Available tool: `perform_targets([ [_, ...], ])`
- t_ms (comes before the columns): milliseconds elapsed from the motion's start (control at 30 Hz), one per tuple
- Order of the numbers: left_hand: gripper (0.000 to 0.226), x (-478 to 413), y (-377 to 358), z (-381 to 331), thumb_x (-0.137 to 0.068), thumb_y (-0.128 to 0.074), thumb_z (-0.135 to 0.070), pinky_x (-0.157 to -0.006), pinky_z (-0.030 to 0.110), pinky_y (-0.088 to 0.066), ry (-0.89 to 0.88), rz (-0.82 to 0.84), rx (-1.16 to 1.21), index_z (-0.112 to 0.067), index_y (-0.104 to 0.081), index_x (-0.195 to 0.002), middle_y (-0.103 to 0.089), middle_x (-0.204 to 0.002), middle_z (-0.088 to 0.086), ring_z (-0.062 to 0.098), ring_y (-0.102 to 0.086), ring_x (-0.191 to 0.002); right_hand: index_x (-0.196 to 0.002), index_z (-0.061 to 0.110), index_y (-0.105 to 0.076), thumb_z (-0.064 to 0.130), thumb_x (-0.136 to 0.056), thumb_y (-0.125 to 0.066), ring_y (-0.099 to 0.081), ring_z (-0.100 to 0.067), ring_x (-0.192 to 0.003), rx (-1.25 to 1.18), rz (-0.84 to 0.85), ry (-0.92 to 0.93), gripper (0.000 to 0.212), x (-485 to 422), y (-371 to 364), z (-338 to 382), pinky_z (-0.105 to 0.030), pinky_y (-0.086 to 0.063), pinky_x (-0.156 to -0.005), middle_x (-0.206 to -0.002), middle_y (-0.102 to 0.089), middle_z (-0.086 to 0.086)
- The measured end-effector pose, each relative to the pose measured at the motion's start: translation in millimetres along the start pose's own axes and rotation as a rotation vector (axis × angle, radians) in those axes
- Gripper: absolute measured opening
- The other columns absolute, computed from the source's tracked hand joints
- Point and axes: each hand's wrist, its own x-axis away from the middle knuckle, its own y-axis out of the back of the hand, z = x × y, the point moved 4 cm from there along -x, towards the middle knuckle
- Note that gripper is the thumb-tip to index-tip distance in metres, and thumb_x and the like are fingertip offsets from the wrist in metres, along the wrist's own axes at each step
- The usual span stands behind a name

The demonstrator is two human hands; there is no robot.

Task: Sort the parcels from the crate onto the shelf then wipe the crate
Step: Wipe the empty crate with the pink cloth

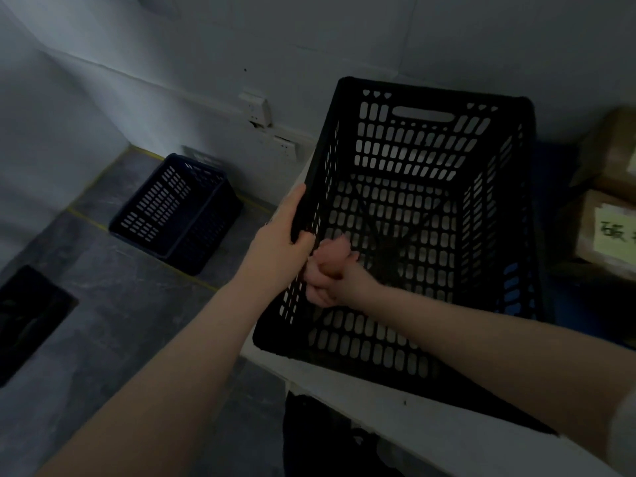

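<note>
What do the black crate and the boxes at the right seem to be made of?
Black crate: likely moulded plastic, matt, judging by its regular slotted walls and cut-out handle. Boxes: probably brown cardboard, dull, one with a pale paper label. Dim light leaves both uncertain.

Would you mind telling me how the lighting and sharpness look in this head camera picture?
Head view: dim, underexposed; black perforated plastic crate readable against pale wall; right hand inside it motion-blurred; left hand on its rim sharper; wide-angle bending at the edges.
</note>
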Motion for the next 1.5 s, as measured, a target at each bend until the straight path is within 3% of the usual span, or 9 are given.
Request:
perform_targets([
  [100, 0.067, -2, 0, 3, -0.093, -0.048, -0.021, -0.061, 0.017, -0.049, 0.013, 0.016, 0.044, -0.049, -0.019, -0.146, -0.062, -0.107, -0.009, 0.003, -0.062, -0.075, -0.126, -0.018, -0.041, -0.006, -0.091, -0.04, -0.053, -0.056, -0.096, -0.16, 0.044, 0.027, 0.037, 29, 10, 31, -0.038, -0.056, -0.074, -0.117, -0.044, -0.049],
  [333, 0.051, -6, -2, 13, -0.099, -0.035, -0.025, -0.076, 0.007, -0.046, 0.061, 0.005, 0.179, -0.05, -0.028, -0.143, -0.064, -0.108, -0.009, -0.008, -0.061, -0.088, -0.09, 0.005, -0.067, -0.01, -0.084, -0.051, -0.065, -0.018, -0.082, -0.141, -0.086, 0.357, 0.022, 70, -7, 57, -0.029, -0.054, -0.079, -0.083, -0.068, -0.015],
  [467, 0.054, -5, -2, 6, -0.099, -0.034, -0.025, -0.104, 0.031, -0.041, 0.005, 0.015, 0.084, -0.045, -0.021, -0.147, -0.051, -0.139, 0.004, 0.014, -0.054, -0.118, -0.059, 0.023, -0.052, -0.002, -0.084, -0.058, -0.052, 0.004, -0.057, 0.045, -0.152, 0.41, 0.035, 63, -18, 46, -0.008, -0.04, -0.055, -0.06, -0.055, 0.011],
  [700, 0.062, -6, 0, 4, -0.096, -0.038, -0.022, -0.072, 0.015, -0.046, -0.022, 0.03, -0.005, -0.047, -0.014, -0.147, -0.063, -0.115, -0.005, -0.004, -0.061, -0.08, -0.077, -0.006, -0.06, 0.006, -0.087, -0.058, -0.05, 0.004, -0.051, 0.155, -0.234, 0.307, 0.016, 41, -27, 33, -0.005, -0.04, -0.051, -0.064, -0.056, -0.001],
  [800, 0.062, -4, -2, 3, -0.097, -0.038, -0.023, -0.077, 0.019, -0.049, -0.012, 0.017, -0.001, -0.048, -0.013, -0.147, -0.061, -0.118, -0.005, 0.0, -0.062, -0.086, -0.088, 0.01, -0.064, 0.017, -0.087, -0.061, -0.065, -0.013, -0.084, 0.275, -0.255, 0.214, 0.009, 19, -28, 32, -0.033, -0.056, -0.073, -0.089, -0.067, -0.009],
  [933, 0.059, -3, -2, 3, -0.098, -0.036, -0.025, -0.091, 0.029, -0.047, -0.015, 0.032, 0.004, -0.046, -0.011, -0.148, -0.052, -0.138, 0.001, 0.012, -0.058, -0.106, -0.137, 0.019, -0.038, 0.042, -0.085, -0.059, -0.044, -0.034, -0.125, 0.971, 0.081, -0.204, 0.061, -20, -39, 3, -0.047, -0.039, -0.103, -0.138, -0.044, -0.01],
  [1100, 0.058, -3, 0, 2, -0.099, -0.035, -0.024, -0.103, 0.037, -0.043, -0.024, 0.036, 0.036, -0.044, -0.013, -0.148, -0.05, -0.141, 0.002, 0.021, -0.054, -0.119, -0.102, 0.007, -0.068, 0.017, -0.076, -0.071, -0.062, -0.034, -0.103, 0.678, 0.151, -0.087, 0.028, -9, -33, -8, -0.046, -0.051, -0.09, -0.112, -0.065, -0.017],
  [1233, 0.057, -3, -1, 3, -0.098, -0.036, -0.025, -0.097, 0.038, -0.044, -0.014, 0.044, 0.06, -0.047, -0.015, -0.147, -0.054, -0.135, 0.01, 0.03, -0.054, -0.118, -0.118, -0.003, -0.056, 0.006, -0.088, -0.061, -0.069, -0.022, -0.084, 0.253, 0.22, -0.215, 0.032, 7, -20, 16, -0.025, -0.058, -0.065, -0.1, -0.066, -0.02],
  [1500, 0.055, -9, -6, 8, -0.1, -0.037, -0.014, -0.103, 0.023, -0.041, 0.002, 0.103, 0.3, -0.042, -0.024, -0.145, -0.046, -0.138, -0.006, 0.003, -0.052, -0.116, -0.125, 0.016, -0.053, 0.003, -0.079, -0.065, -0.066, -0.02, -0.098, 0.024, 0.282, -0.034, 0.049, 79, 3, 69, -0.031, -0.059, -0.078, -0.116, -0.058, -0.009],
])
